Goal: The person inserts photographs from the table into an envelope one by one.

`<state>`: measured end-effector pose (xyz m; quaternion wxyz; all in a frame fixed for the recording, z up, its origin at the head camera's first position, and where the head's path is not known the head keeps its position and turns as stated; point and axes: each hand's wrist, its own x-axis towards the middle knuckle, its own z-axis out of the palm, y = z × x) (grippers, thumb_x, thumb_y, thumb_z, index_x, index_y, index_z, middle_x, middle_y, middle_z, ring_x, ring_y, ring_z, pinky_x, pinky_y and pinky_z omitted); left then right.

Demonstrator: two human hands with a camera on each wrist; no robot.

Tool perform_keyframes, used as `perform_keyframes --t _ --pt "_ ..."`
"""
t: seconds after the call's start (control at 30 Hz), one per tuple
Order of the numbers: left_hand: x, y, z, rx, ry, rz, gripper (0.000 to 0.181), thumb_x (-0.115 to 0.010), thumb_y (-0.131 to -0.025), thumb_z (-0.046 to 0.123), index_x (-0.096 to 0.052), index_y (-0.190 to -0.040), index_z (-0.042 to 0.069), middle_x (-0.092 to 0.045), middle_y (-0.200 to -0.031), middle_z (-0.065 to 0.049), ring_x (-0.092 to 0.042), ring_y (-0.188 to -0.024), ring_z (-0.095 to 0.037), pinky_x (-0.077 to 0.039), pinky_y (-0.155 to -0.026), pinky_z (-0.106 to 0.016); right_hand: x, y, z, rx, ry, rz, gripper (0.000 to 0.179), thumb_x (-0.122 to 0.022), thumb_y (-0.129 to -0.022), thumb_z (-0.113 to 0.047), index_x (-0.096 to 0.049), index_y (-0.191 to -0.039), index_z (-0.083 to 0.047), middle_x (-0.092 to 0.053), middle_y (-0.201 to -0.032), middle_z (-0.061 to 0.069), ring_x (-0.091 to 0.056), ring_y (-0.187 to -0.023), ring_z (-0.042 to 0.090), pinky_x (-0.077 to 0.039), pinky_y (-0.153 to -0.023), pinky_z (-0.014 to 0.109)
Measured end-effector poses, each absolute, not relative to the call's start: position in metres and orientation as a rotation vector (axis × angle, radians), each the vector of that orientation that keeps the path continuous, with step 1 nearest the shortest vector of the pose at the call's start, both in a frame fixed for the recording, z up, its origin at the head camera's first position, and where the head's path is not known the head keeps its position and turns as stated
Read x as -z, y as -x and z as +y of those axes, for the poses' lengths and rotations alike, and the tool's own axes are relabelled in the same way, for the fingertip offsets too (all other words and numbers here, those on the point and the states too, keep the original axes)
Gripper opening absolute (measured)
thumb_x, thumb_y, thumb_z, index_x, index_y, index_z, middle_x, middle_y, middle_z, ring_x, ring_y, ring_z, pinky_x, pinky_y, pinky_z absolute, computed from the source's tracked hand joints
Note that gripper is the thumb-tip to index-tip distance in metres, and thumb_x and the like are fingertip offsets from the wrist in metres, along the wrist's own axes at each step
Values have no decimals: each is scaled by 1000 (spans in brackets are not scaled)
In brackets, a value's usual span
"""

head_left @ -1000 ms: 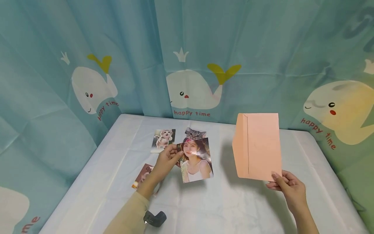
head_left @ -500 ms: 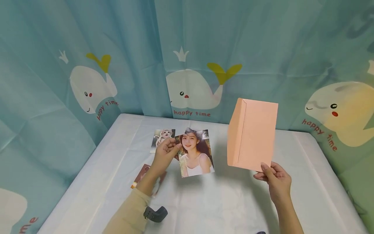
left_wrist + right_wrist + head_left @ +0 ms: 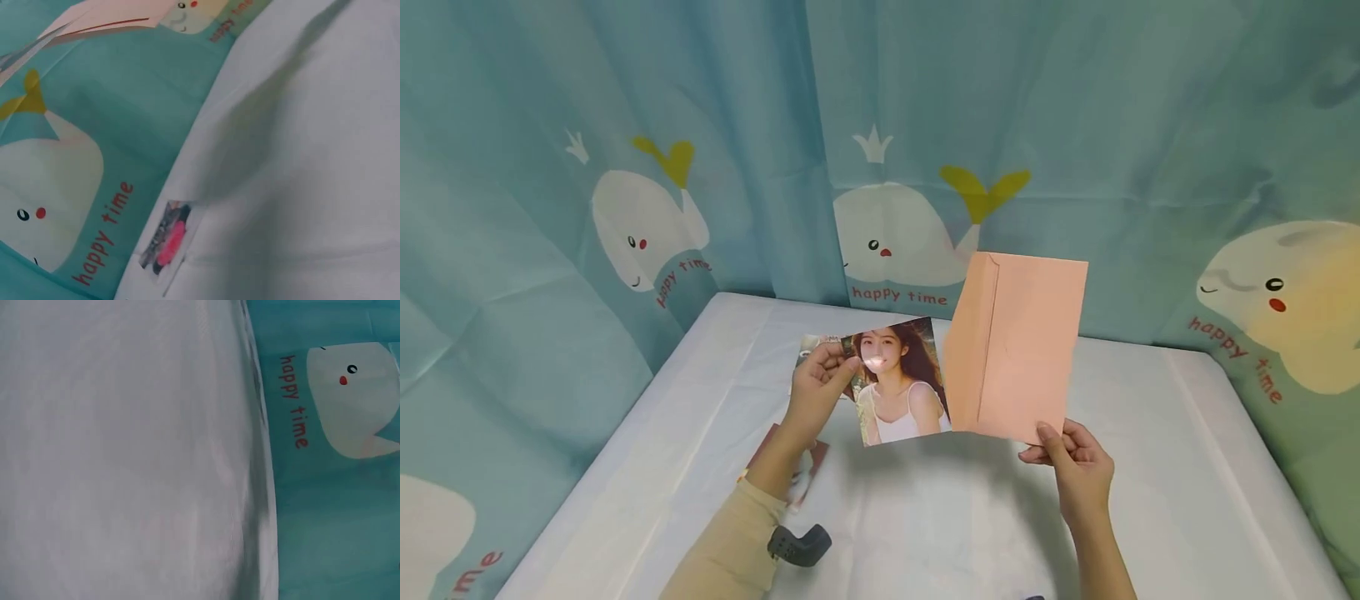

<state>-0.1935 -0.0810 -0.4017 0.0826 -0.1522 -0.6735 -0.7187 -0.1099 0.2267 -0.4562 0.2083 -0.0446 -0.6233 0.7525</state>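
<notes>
In the head view my left hand point(image 3: 820, 387) pinches the left edge of a photo print point(image 3: 901, 404) of a person in a white top, held above the table. My right hand point(image 3: 1078, 475) grips the lower right corner of a pink envelope point(image 3: 1033, 346), thumb in front. The envelope stands upright with its flap point(image 3: 966, 358) unfolded toward the photo. The photo's right edge meets the flap's edge in view; whether they touch I cannot tell. The left wrist view catches part of the envelope point(image 3: 106, 15) at the top; neither wrist view shows a hand.
A white-covered table point(image 3: 1157, 500) is backed by a teal whale-print curtain point(image 3: 760, 200). Behind my left hand lies a kitten photo point(image 3: 805, 346), mostly covered. Another photo point(image 3: 812, 475) lies under my left forearm. The left wrist view shows a cat photo point(image 3: 169, 240) near the table's edge.
The envelope has risen and moved left with my right hand, closing the gap to the photo. My left hand has lifted the photo slightly and tilted it, and it now covers the grey cat picture.
</notes>
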Motion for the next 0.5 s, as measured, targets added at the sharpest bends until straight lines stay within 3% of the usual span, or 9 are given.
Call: perform_keyframes --t 0.1,0.33,0.5 --pt "401 193 -78 2133 489 -2012 16 -56 -91 -4 -52 -103 -14 -61 -78 -2 -56 -61 -4 -50 -55 -19 461 107 226 -2077 137 -1712 7 -58 -89 6 -62 -94 8 -68 -63 5 -63 -48 15 -55 -56 25" --pt "396 193 -72 2106 538 -1994 16 -56 -91 -4 -53 -103 -13 -60 -77 1 -57 -60 -4 -50 -54 -20 466 106 224 -2037 76 -1730 8 -57 -89 8 -60 -96 12 -68 -65 5 -63 -49 14 -54 -55 24" --pt "391 195 -67 2059 547 -1977 15 -57 -91 -3 -54 -102 -13 -59 -79 -10 -56 -60 -5 -49 -53 -20 463 108 224 -2009 9 -1713 9 -56 -89 10 -59 -97 13 -68 -65 4 -63 -49 13 -54 -55 23"
